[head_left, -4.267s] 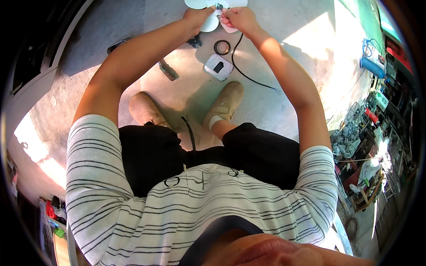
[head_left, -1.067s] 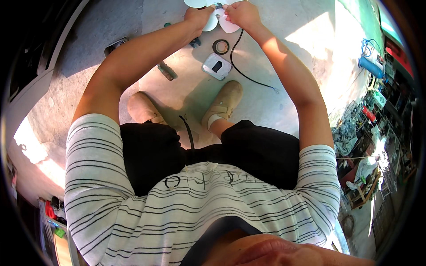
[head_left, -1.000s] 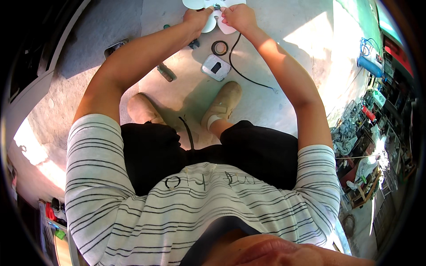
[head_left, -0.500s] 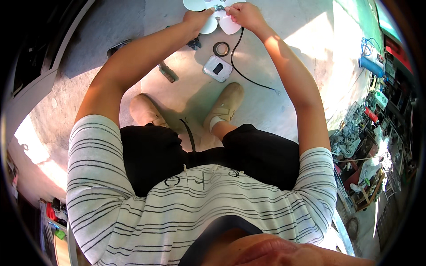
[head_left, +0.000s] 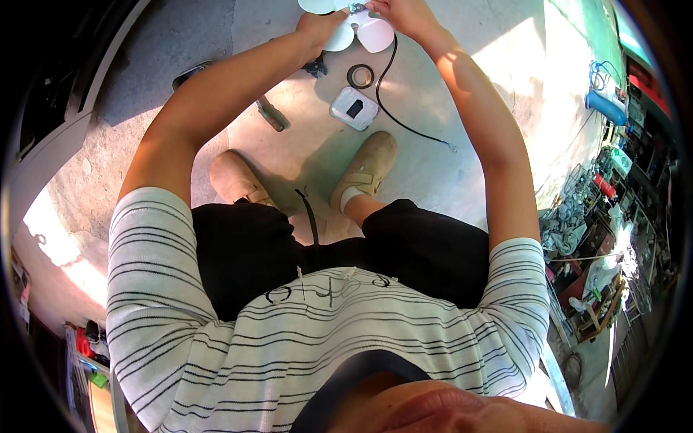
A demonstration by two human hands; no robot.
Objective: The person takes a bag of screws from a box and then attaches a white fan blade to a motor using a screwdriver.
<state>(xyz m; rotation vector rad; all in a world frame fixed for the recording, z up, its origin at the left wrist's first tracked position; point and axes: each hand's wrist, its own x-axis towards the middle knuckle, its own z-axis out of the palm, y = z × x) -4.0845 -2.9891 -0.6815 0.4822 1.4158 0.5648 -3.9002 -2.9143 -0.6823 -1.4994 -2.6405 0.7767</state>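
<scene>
At the top edge, partly cut off, is a white fan blade (head_left: pixel 375 35) with rounded petals and a small greyish part at its hub. My left hand (head_left: pixel 321 30) grips it from the left, fingers curled, thumb toward the hub. My right hand (head_left: pixel 406 14) is closed in a pinch at the hub's right side; what its fingertips hold is too small to make out. A black cable (head_left: pixel 385 105) hangs from near the blade and curves over the floor to a frayed, bare end.
Between my shoes and the blade lie a dark tape roll (head_left: pixel 351 76) and a white square piece (head_left: pixel 368 117) with a black patch. A handled tool (head_left: pixel 271 117) and a dark object (head_left: pixel 315 67) lie by my left forearm. Clutter and a blue cylinder (head_left: pixel 605 108) line the right side.
My right hand has shifted up and slightly right, its upper part now cut by the frame's edge. The blade and left hand have moved only slightly.
</scene>
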